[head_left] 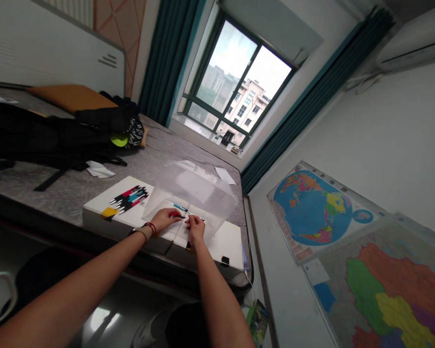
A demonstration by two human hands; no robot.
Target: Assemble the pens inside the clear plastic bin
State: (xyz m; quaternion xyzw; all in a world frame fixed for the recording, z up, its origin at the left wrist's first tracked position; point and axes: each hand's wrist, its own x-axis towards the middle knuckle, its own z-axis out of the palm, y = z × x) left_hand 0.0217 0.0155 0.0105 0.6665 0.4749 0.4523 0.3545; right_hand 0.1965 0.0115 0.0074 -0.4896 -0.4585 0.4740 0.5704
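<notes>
My left hand (pixel 164 219) is closed around a red and black pen (pixel 177 215), its dark end pointing toward the other hand. Close beside it, my right hand (pixel 195 228) is pinched shut; a small thin piece shows at its fingertips, too small to name. Just beyond both hands lies a blue pen (pixel 180 207), in front of the opening of a translucent plastic bin (pixel 203 186) that rests on its side. Both hands are over a white box-like surface (pixel 125 186). Several pens (pixel 132 197) in red, blue and black lie in a row on its left part.
Black bags (pixel 50 137) and a crumpled white paper (pixel 100 169) lie on the grey table (pixel 159 145) to the left. Another paper (pixel 225 175) is behind the bin. Maps (pixel 315 208) hang on the right wall, and a window (pixel 235 79) is at the back.
</notes>
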